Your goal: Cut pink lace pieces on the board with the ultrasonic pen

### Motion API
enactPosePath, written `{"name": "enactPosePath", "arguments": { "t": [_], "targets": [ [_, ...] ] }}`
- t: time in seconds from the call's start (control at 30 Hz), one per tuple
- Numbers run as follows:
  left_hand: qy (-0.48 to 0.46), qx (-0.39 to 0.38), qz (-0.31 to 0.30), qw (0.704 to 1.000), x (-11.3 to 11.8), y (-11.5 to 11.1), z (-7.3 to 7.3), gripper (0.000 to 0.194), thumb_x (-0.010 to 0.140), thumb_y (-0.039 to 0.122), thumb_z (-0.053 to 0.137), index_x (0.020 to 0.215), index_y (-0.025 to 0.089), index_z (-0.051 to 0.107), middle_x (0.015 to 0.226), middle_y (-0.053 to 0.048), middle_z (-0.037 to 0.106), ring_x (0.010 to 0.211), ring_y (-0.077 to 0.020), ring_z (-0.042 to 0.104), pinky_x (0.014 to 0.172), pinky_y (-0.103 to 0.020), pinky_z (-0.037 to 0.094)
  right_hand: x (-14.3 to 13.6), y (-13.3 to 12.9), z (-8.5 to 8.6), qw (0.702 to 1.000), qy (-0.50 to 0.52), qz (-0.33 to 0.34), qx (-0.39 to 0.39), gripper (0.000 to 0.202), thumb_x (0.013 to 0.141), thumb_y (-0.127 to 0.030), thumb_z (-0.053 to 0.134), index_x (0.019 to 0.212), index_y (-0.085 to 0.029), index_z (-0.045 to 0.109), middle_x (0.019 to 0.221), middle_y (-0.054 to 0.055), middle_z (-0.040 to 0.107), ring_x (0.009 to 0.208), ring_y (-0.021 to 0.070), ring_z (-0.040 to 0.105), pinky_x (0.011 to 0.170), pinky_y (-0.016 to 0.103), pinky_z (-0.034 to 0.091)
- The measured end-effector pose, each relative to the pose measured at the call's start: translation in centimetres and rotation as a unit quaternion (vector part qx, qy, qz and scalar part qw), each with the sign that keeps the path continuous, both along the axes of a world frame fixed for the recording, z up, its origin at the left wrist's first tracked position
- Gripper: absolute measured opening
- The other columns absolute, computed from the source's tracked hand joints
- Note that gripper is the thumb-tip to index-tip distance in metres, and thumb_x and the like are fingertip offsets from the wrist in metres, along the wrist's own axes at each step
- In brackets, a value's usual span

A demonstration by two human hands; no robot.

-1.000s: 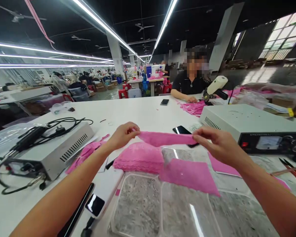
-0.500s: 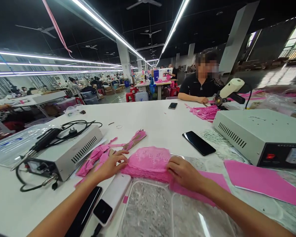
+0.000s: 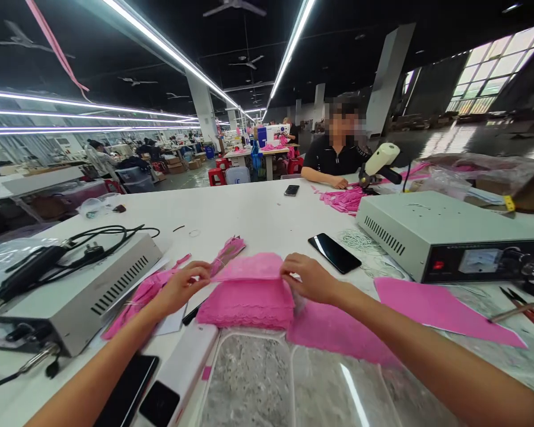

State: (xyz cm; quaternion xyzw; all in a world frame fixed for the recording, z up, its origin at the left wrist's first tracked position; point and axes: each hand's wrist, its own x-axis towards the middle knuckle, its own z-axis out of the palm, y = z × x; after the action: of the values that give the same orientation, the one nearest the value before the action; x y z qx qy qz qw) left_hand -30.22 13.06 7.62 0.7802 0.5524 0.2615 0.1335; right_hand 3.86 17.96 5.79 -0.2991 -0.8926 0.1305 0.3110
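Beyond a grey panel lay a pink fabric stack. Flanking its far side, the left hand and right hand, fingertips pinched together, held opposite ends of a pink piece between them.

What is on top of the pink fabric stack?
Over the stack, a pink piece spans between left hand and right hand; the stack's far part is covered.

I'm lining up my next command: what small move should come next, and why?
Probably raise the thin pink lace sheet slightly, evenly on both sides: the left hand and right hand appear to pinch its opposite ends, and its near edge looks lifted off the layered pink fabric stack.
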Motion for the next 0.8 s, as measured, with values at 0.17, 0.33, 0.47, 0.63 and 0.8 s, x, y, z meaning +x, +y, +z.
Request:
{"name": "enactPosePath", "arguments": {
  "t": [0.17, 0.33, 0.47, 0.63, 0.8],
  "targets": [
    [0.027, 0.017, -0.036, 0.999, 0.5, -3.2, -1.4, 0.031, 0.09, 0.049, 0.054, 0.086, 0.023, 0.072, 0.114, -0.009, 0.066, 0.101, -0.0231, 0.063, 0.076, -0.028, 0.054, 1.8, -3.6, -2.1, 0.998, -0.024, -0.011, -0.064, 0.011, 0.083, -0.011, 0.06, 0.083, -0.02, 0.066, 0.084, 0.004, 0.066, 0.08, 0.0163, 0.059, 0.074, 0.029, 0.048],
    [0.129, 0.048, -0.185, 0.973, 8.6, -6.0, -2.2, 0.027, 0.098, 0.021, 0.04, 0.098, 0.021, 0.067, 0.099, -0.008, 0.066, 0.09, -0.018, 0.063, 0.08, -0.027, 0.05, 7.9, -6.7, -2.0, 0.987, -0.026, -0.099, -0.124, 0.016, 0.087, -0.012, 0.051, 0.077, -0.02, 0.062, 0.074, 0.001, 0.061, 0.066, 0.0137, 0.056, 0.061, 0.026, 0.045],
    [0.23, -0.018, -0.247, 0.941, 15.7, -7.0, -4.2, 0.033, 0.08, 0.001, 0.044, 0.099, 0.019, 0.063, 0.101, -0.009, 0.067, 0.086, -0.023, 0.064, 0.074, -0.03, 0.05, 12.2, -9.6, -3.3, 0.976, -0.066, -0.129, -0.165, 0.014, 0.083, -0.011, 0.052, 0.077, -0.02, 0.062, 0.072, 0.001, 0.062, 0.06, 0.0139, 0.055, 0.055, 0.025, 0.043],
    [0.273, -0.083, -0.224, 0.932, 18.9, -5.9, -5.6, 0.035, 0.068, -0.004, 0.047, 0.092, 0.015, 0.063, 0.097, -0.013, 0.067, 0.076, -0.0261, 0.065, 0.064, -0.031, 0.047, 14.5, -11.4, -5.3, 0.968, -0.089, -0.151, -0.177, 0.012, 0.085, -0.017, 0.052, 0.084, -0.021, 0.064, 0.085, 0.005, 0.065, 0.074, 0.0188, 0.06, 0.064, 0.031, 0.047],
    [0.268, -0.128, -0.162, 0.941, 19.5, -5.4, -4.7, 0.028, 0.076, 0.0, 0.045, 0.088, 0.017, 0.064, 0.094, -0.011, 0.067, 0.075, -0.0243, 0.064, 0.063, -0.029, 0.043, 15.0, -11.3, -5.7, 0.97, -0.074, -0.145, -0.179, 0.016, 0.088, -0.017, 0.049, 0.084, -0.022, 0.064, 0.085, 0.004, 0.065, 0.075, 0.0177, 0.06, 0.065, 0.029, 0.047]
  ]
}}
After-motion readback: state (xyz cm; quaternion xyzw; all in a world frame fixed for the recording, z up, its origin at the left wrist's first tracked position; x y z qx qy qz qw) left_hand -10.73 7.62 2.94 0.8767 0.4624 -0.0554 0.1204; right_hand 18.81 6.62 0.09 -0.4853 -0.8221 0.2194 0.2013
